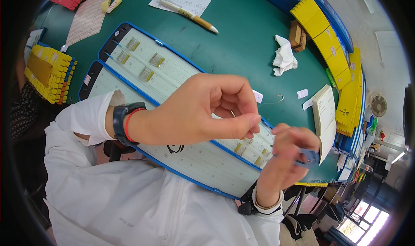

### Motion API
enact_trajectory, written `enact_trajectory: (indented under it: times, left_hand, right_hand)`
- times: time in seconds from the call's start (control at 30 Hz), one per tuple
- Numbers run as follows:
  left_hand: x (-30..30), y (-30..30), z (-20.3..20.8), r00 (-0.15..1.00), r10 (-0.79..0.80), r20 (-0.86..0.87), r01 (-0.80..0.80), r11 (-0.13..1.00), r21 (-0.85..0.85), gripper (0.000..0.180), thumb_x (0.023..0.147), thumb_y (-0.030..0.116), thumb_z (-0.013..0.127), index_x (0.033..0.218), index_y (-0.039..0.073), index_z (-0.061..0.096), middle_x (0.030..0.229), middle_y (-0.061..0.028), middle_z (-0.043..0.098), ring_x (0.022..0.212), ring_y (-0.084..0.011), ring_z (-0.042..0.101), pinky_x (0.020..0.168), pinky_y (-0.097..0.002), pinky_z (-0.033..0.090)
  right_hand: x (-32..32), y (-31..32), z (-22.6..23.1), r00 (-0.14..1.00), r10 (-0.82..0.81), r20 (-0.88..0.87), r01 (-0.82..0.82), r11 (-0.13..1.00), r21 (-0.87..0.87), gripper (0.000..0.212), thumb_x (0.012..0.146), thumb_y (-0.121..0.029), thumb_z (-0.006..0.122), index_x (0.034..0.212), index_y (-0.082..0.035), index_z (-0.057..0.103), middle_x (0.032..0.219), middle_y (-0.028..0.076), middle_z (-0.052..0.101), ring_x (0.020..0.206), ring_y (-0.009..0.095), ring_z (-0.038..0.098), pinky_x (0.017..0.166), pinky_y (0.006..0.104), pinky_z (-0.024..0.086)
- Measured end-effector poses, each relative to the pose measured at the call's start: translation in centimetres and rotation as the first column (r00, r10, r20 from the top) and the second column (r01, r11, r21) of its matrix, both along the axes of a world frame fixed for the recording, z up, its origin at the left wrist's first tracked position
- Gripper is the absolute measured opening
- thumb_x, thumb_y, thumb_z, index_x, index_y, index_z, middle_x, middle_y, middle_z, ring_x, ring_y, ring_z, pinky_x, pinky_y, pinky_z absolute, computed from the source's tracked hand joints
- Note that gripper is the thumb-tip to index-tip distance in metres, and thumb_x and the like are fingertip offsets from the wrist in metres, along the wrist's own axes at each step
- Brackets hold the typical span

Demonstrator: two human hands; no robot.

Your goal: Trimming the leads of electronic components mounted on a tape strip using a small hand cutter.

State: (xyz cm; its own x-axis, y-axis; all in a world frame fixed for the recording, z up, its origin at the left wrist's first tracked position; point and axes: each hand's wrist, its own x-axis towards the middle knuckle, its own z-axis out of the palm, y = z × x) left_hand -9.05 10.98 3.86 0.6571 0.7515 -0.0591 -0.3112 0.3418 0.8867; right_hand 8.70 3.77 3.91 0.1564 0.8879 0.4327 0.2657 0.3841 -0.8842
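Note:
My left hand (207,110) is raised over a long, blue-edged case (173,53) with pale panels. Its thumb and forefinger are pinched together; whatever sits between the tips is too small to make out. To its right and nearer my body, my right hand (287,155) is closed and partly smeared by motion. A small blue-grey object (308,158), its kind unclear, is held in those fingers. Small bundles of fine strands (157,60) lie in rows on the case's panel; another group shows below my left hand. My left forearm and hand hide the case's middle.
On the green table (242,38) lie a pen (190,16) on a written sheet, a crumpled tissue (284,55), a wooden block (298,35) and an open notebook (324,112). Yellow holders (320,27) line the right edge; a yellow stack (49,73) stands at left.

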Motion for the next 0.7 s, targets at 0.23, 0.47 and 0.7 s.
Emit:
enact_trajectory:
  times: [0.23, 0.47, 0.7]
  left_hand:
    - [0.1, 0.1, -0.2, 0.998, 0.042, 0.042, -0.040, 0.998, -0.042, 0.008, 0.087, 0.000, 0.059, 0.085, -0.001, 0.052, 0.088, -0.0158, 0.068, 0.083, -0.0183, 0.068, 0.072, -0.0291, 0.058]
    - [0.1, 0.0, 0.1, 0.999, 0.030, 0.037, -0.028, 0.998, -0.056, 0.010, 0.088, 0.000, 0.058, 0.085, -0.001, 0.049, 0.089, -0.0175, 0.068, 0.083, -0.0190, 0.069, 0.070, -0.0289, 0.058]
    - [-0.1, -0.1, 0.3, 0.994, 0.040, 0.106, -0.027, 0.992, -0.120, 0.010, 0.087, -0.002, 0.056, 0.087, -0.001, 0.047, 0.089, -0.0196, 0.067, 0.087, -0.0225, 0.069, 0.071, -0.0296, 0.060]
  right_hand:
    - [0.8, 0.9, 0.8, 0.875, -0.329, -0.354, 0.415, 0.887, 0.202, 0.034, 0.102, -0.033, 0.025, 0.095, -0.008, 0.047, 0.071, 0.002, 0.038, 0.072, 0.017, 0.041, 0.082, 0.0399, 0.037]
    - [0.6, -0.6, 0.1, 0.888, 0.019, -0.459, 0.071, 0.982, 0.178, 0.035, 0.101, -0.031, 0.044, 0.124, -0.004, 0.045, 0.098, 0.006, 0.048, 0.082, 0.016, 0.049, 0.080, 0.0320, 0.042]
    - [1.3, -0.1, -1.0, 0.889, 0.231, -0.396, -0.243, 0.970, 0.020, 0.040, 0.099, -0.027, 0.047, 0.127, 0.001, 0.040, 0.134, 0.024, 0.046, 0.121, 0.031, 0.052, 0.102, 0.0402, 0.046]
